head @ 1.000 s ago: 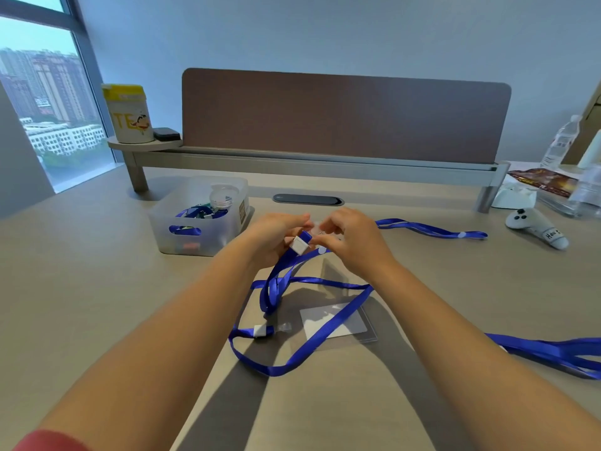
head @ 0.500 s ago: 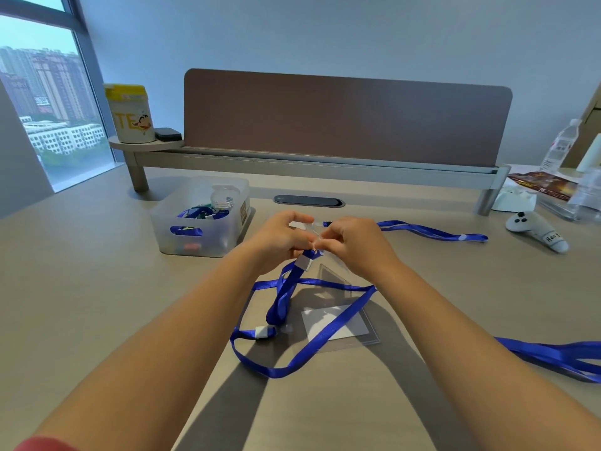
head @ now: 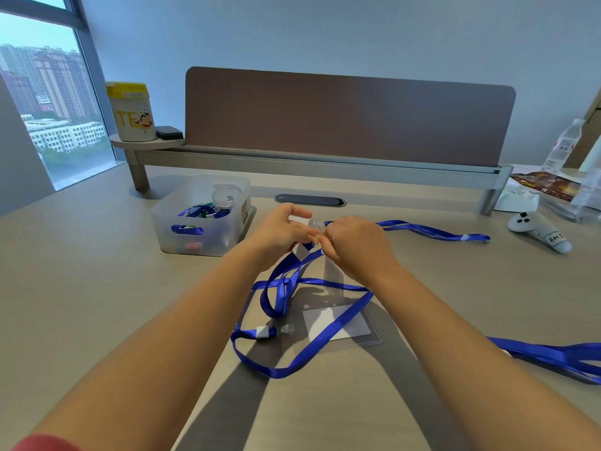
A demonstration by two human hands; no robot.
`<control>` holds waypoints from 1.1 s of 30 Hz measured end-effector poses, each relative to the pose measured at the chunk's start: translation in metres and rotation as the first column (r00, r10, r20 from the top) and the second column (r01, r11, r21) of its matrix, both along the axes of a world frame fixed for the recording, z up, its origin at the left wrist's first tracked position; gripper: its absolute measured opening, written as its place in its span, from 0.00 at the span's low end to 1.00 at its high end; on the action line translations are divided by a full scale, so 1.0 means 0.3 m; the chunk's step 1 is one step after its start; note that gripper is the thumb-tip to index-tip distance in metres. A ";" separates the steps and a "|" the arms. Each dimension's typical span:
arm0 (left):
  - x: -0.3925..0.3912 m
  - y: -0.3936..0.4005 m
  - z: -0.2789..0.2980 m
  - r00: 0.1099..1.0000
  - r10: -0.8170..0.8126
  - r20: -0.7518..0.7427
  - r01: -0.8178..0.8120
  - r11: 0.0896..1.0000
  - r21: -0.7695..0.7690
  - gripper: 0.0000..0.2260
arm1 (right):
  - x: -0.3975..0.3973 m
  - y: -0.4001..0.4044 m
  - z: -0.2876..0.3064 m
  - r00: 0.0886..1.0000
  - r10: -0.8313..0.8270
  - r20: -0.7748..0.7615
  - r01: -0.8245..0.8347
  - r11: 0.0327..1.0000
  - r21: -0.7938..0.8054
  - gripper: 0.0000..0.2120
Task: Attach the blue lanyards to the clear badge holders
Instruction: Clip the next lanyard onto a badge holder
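My left hand (head: 280, 230) and my right hand (head: 353, 246) meet above the middle of the desk, fingertips together. Between them they pinch the white clip end of a blue lanyard (head: 282, 289) and the top of a clear badge holder (head: 332, 271), which hangs down under my right hand and is hard to see. The lanyard's strap loops down onto the desk. Below it lies a second clear badge holder (head: 341, 323) with a white card inside, flat on the desk, with a lanyard strap across it and a white clip (head: 262, 332) to its left.
A translucent bin (head: 201, 219) with more blue lanyards stands left of my hands. Another blue lanyard (head: 432, 232) trails to the right, and a further one (head: 549, 354) lies at the right edge. A white controller (head: 538, 230), water bottles and a desk divider (head: 348, 118) stand behind.
My hands have stayed together at the same spot and turned slightly. The white clip has dropped from between the fingers to just below them, and the strap loop has shifted on the desk.
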State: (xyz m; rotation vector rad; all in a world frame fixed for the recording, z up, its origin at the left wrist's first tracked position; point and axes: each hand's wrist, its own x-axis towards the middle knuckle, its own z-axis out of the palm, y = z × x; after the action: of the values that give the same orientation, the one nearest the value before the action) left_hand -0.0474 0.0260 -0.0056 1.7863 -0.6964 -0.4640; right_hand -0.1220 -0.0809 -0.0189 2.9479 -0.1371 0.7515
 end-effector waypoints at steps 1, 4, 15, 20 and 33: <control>0.001 -0.005 -0.002 1.000 0.020 -0.001 -0.020 1.000 -0.013 0.10 | -0.001 0.002 -0.002 1.000 -0.017 0.018 0.018 0.999 -0.051 0.17; 0.003 -0.014 -0.001 0.998 0.065 0.012 -0.065 0.997 -0.048 0.10 | -0.006 0.007 -0.007 0.992 -0.059 0.108 0.071 0.991 -0.115 0.10; -0.001 -0.005 -0.026 0.993 0.012 -0.120 -0.026 0.993 -0.113 0.11 | 0.006 -0.002 -0.006 0.998 0.009 0.055 -0.013 0.998 0.061 0.17; -0.006 -0.003 -0.033 0.986 0.000 -0.168 -0.010 0.998 -0.057 0.11 | 0.011 -0.009 -0.009 1.000 0.004 0.028 -0.009 0.982 0.189 0.17; -0.020 -0.020 -0.010 0.955 -0.012 0.296 -0.039 0.985 0.167 0.11 | 0.013 -0.005 0.004 0.999 -0.034 -0.025 0.031 0.995 -0.099 0.14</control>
State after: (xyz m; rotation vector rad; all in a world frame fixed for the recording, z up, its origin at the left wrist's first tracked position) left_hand -0.0535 0.0199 -0.0085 2.0470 -0.8728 -0.2527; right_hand -0.1182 -0.0823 -0.0176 2.8537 -0.1412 0.6933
